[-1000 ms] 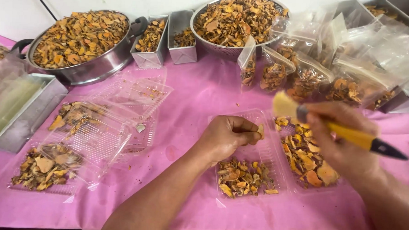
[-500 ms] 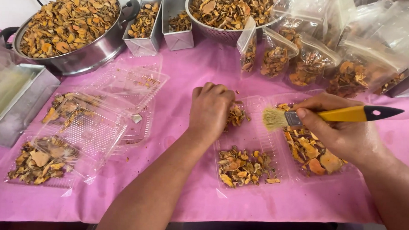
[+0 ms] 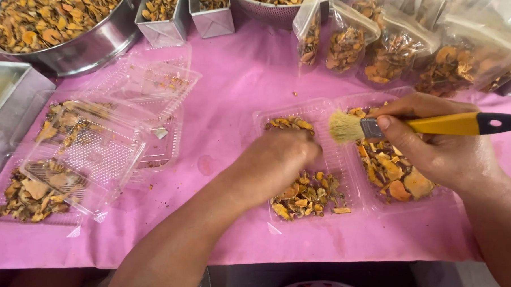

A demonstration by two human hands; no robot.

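Observation:
My left hand (image 3: 277,161) rests curled, palm down, inside a clear plastic tray (image 3: 328,157) and covers dried orange-yellow slices (image 3: 307,196) lying in it; whether it grips any is hidden. My right hand (image 3: 436,147) holds a yellow-handled brush (image 3: 437,124) with pale bristles (image 3: 344,127) pointing left, hovering over the tray's middle. A second clear tray (image 3: 443,195) of larger slices lies under my right hand.
Pink cloth (image 3: 235,75) covers the table. Open clear clamshell boxes (image 3: 97,149) with slices lie at left. A big metal pan (image 3: 95,41) of slices, small metal tins (image 3: 163,27), a metal box (image 3: 7,106) and filled plastic bags (image 3: 383,46) stand along the back.
My left hand has slid down into the tray over the slices. The brush has dropped lower, its bristles closer to my left hand. The view has tilted downwards.

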